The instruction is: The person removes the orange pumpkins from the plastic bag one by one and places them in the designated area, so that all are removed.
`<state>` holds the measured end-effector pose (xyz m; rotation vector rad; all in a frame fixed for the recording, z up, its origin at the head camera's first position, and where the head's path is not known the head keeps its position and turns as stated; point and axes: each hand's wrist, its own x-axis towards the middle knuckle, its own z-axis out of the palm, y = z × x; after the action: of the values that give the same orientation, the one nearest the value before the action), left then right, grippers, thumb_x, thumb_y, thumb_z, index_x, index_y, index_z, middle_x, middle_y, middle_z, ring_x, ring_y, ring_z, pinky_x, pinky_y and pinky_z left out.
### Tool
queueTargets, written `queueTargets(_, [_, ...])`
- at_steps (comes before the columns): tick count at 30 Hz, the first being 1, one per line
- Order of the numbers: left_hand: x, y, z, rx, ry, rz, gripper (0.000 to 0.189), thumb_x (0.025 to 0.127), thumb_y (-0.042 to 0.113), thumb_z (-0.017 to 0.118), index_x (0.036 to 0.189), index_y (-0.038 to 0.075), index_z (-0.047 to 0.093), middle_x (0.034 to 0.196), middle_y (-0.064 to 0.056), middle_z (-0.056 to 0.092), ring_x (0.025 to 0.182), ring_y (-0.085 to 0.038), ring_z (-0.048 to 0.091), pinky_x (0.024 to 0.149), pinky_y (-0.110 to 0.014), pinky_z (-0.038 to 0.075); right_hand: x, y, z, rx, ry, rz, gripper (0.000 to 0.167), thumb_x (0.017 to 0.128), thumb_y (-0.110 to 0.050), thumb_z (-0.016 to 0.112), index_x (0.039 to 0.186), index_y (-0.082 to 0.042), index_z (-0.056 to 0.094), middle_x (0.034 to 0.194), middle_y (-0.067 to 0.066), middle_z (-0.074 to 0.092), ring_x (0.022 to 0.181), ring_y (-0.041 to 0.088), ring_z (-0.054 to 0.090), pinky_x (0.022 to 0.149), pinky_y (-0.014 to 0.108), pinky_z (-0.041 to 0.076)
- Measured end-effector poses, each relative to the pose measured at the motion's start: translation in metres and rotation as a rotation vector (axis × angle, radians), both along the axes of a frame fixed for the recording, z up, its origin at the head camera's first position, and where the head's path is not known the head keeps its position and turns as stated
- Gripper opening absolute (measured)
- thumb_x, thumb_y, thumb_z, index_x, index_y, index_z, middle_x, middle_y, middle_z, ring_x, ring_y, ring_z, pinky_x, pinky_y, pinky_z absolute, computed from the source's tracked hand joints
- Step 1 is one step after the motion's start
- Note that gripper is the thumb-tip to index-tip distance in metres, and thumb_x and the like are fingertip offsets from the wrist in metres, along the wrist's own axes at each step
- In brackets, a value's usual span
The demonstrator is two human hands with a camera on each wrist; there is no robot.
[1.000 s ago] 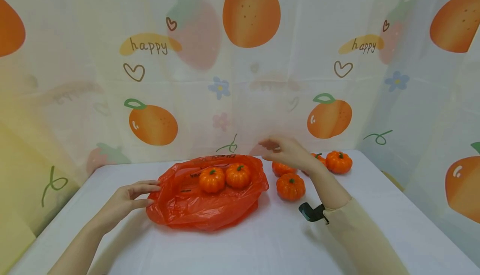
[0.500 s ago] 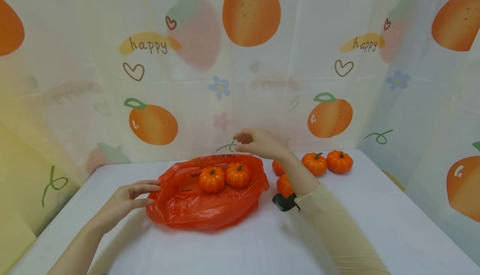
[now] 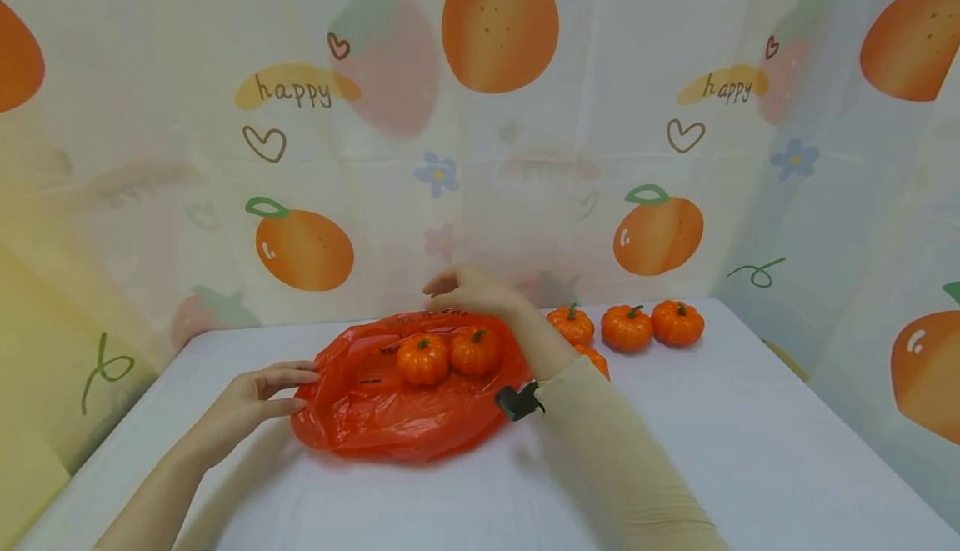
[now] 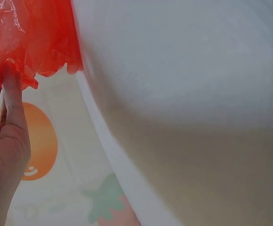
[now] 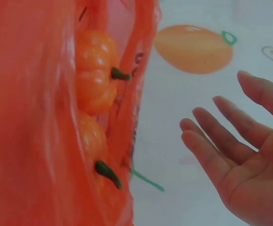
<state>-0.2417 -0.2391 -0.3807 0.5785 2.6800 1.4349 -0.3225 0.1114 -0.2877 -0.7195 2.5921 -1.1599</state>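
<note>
A red plastic bag (image 3: pixel 405 433) lies with its mouth open on the table, and two small orange pumpkins (image 3: pixel 422 359) with green stems sit in it. My left hand (image 3: pixel 238 408) pinches the bag's left edge between fingers and thumb; the left wrist view shows the thin red film at the fingertips (image 4: pixel 11 77). Over the back right rim of the bag hovers my right hand (image 3: pixel 474 291), with nothing in it. Its fingers are spread and relaxed in the right wrist view, where both bagged pumpkins (image 5: pixel 97 70) show beside it.
Several more small pumpkins (image 3: pixel 626 328) stand on the white table (image 3: pixel 720 418) to the right of the bag, one partly hidden behind my right forearm. A fruit-print curtain (image 3: pixel 480 176) hangs right behind the table's back edge.
My right hand has moved left, from above the loose pumpkins to above the bag, still empty. The left hand, the bag and the pumpkins have stayed in place.
</note>
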Motion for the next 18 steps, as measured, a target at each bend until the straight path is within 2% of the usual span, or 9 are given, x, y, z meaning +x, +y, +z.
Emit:
queueTargets(6, [0.001, 0.001, 0.000, 0.022, -0.008, -0.012, 0.037, 0.092, 0.020, 0.068, 0.125, 0.004, 0.066, 0.124, 0.032, 0.056, 0.112, 0.027, 0.044, 0.088, -0.010, 0.047, -0.006, -0.011, -0.014, -0.002, -0.074, 0.056, 0.039, 0.092, -0.022, 0.067, 0.127, -0.006, 0.064, 0.132, 0.011, 0.065, 0.125, 0.025, 0.058, 0.106, 0.037, 0.048])
queueTargets(11, [0.001, 0.001, -0.001, 0.019, -0.012, -0.006, 0.037, 0.091, 0.020, 0.068, 0.125, 0.005, 0.066, 0.123, 0.033, 0.056, 0.112, 0.027, 0.044, 0.088, -0.010, 0.047, -0.009, -0.017, -0.025, 0.026, -0.093, 0.081, 0.040, 0.091, -0.017, 0.068, 0.127, 0.000, 0.063, 0.131, 0.016, 0.065, 0.122, 0.028, 0.058, 0.103, 0.039, 0.050])
queueTargets(18, [0.001, 0.001, -0.002, 0.024, 0.003, -0.023, 0.036, 0.092, 0.019, 0.068, 0.125, 0.003, 0.066, 0.123, 0.032, 0.056, 0.113, 0.026, 0.044, 0.088, -0.009, 0.047, -0.011, -0.026, -0.041, 0.041, -0.083, 0.027, 0.041, 0.086, -0.014, 0.072, 0.125, -0.003, 0.064, 0.131, 0.014, 0.065, 0.123, 0.028, 0.059, 0.107, 0.039, 0.046])
